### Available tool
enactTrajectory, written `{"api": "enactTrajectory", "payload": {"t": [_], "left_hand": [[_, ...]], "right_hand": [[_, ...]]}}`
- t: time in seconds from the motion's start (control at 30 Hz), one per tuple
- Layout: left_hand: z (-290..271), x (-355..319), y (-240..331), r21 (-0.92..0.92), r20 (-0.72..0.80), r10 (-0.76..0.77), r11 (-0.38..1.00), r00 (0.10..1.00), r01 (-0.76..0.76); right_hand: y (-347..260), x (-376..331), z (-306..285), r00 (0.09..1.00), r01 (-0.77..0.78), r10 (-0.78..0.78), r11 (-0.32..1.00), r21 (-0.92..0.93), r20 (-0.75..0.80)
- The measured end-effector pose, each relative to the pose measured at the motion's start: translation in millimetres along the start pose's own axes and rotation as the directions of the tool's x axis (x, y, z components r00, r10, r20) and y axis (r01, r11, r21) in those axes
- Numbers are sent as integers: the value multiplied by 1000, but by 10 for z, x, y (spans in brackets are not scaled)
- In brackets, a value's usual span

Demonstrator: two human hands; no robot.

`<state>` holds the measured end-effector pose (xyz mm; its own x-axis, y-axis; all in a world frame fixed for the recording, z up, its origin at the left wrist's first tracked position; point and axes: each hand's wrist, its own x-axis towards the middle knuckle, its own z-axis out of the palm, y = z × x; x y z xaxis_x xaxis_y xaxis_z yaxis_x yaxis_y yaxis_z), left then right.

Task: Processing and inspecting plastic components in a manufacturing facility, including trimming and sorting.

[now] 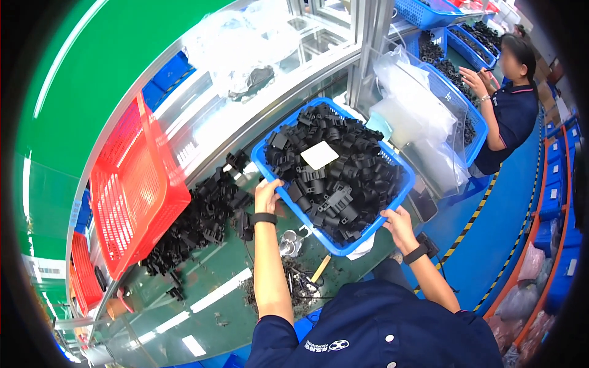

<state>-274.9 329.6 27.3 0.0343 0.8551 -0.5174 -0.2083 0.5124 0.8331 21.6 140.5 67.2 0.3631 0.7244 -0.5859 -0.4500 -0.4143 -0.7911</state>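
The left hand (pixel 267 191) grips the near-left rim of a blue plastic basket (pixel 389 205), fingers curled over the edge, while the right hand (pixel 399 223) clasps the near-right rim — both wrists wear dark bands. Held between the two hands, the basket sits tilted above the green worktable (pixel 208 270), heaped with black plastic parts (pixel 334 168), and a white card (pixel 319 154) lies on top of the heap.

Just left of the basket, a loose pile of the same black parts (pixel 196 224) spreads over the table. Further left a red basket (pixel 132 187) leans on its side. Near the person's body lie small metal pieces (pixel 289 243), a wooden stick (pixel 321 268) and dark scraps.

Beyond the basket to the right stand clear plastic bags (pixel 414 107) in another blue basket (pixel 475 122) — and at the far right a co-worker (pixel 512 101) in a dark shirt handles black parts with raised hands.
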Motion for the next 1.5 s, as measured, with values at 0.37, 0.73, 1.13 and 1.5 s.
{"api": "enactTrajectory", "payload": {"t": [0.37, 0.73, 1.13, 1.5], "left_hand": [[282, -881, 126, -48, -37, 159, 986, 987, -160], [587, -2320, -322, -114, -143, 222, 964, 965, -239], [1813, -4058, -1563, -75, 2, 193, 979, 981, -192], [3772, -4736, -2355, 109, 337, 50, 990, 940, -92]], "right_hand": [[-125, -415, -335, 990, 126, -134, 978, 164, 36], [-194, -1406, -1224, 967, 235, -241, 969, 77, 79], [272, -2697, -3580, 934, 356, -357, 926, 127, -19], [577, -3563, -5475, 821, 452, -288, 856, 252, -493]]}}
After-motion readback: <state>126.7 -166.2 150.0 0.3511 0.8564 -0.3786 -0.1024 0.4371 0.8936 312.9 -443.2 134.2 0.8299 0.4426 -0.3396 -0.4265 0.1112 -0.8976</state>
